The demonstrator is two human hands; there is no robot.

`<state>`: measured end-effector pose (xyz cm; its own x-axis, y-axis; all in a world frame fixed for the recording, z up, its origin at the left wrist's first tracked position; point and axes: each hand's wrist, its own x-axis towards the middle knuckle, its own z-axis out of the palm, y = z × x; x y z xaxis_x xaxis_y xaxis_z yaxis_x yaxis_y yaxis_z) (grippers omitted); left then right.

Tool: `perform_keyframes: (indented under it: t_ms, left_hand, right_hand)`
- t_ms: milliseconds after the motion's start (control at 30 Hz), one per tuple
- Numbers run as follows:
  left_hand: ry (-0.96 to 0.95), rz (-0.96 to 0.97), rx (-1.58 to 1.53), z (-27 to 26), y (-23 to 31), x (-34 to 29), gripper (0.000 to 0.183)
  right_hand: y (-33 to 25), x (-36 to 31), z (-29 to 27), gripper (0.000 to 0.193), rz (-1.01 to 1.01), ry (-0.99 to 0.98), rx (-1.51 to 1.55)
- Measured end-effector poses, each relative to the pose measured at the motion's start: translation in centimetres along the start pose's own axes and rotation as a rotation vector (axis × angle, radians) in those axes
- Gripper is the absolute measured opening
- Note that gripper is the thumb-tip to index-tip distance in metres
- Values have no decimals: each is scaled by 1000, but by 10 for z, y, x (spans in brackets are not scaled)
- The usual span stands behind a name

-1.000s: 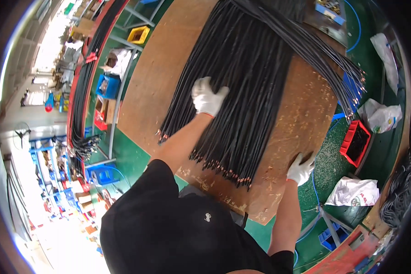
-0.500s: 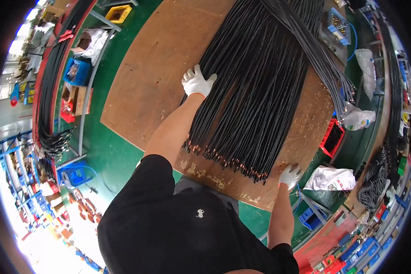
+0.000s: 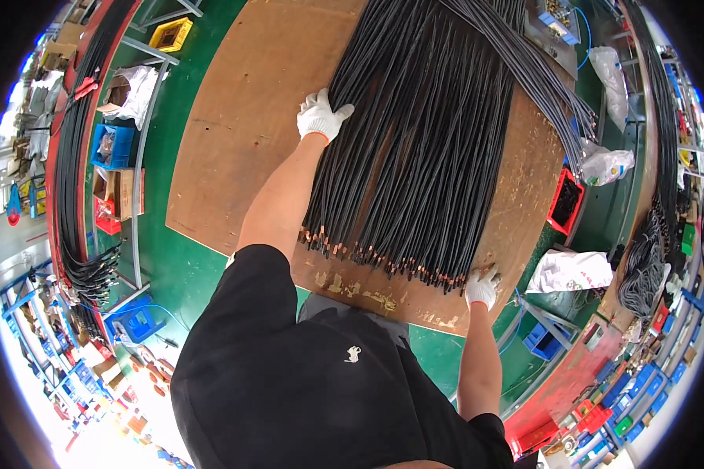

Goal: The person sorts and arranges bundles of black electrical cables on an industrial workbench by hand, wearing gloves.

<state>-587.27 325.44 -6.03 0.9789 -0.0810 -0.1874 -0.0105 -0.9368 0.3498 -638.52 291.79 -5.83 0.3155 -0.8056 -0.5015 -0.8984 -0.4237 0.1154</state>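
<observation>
A wide, flat layer of long black cables (image 3: 426, 172) with copper-coloured ends lies on a brown wooden table (image 3: 235, 117). My left hand (image 3: 321, 119), in a white knitted glove, rests at the layer's left edge, its thumb stretched out against the outermost cables. Beside the cable ends at the near right is my right hand (image 3: 483, 288), gloved the same way. Its fingers are spread low over the wood, close to the last ends. Neither hand grips anything that I can see. Another bundle of black cables (image 3: 536, 74) crosses the layer diagonally at the far right.
Left of the table stands a rack with more black cables (image 3: 74, 156), a blue bin (image 3: 113, 147) and a yellow crate (image 3: 170, 35). On the right are a red crate (image 3: 565, 202), a white sack (image 3: 569, 271) and a blue parts box (image 3: 559, 19). The floor is green.
My right hand has come leftward, nearer the cable ends at the table's near right. My left hand stays at the layer's left edge. The whole view has shifted slightly.
</observation>
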Motion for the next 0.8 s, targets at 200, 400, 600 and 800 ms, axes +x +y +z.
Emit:
perform_keyframes:
  t_ms: [200, 400, 600, 800]
  left_hand:
    - [-83, -133, 173, -10, 46, -16, 102]
    - [-188, -267, 213, -29, 73, -13, 115]
    - [-124, -218, 138, -29, 53, -41, 107]
    - [-73, -234, 166, -23, 23, -93, 104]
  right_hand:
    - [1, 0, 14, 80, -21, 110, -64]
    - [-2, 3, 18, 80, -21, 123, -109]
    - [-1, 1, 17, 79, -31, 116, -125]
    - [-5, 1, 14, 79, -26, 103, -97]
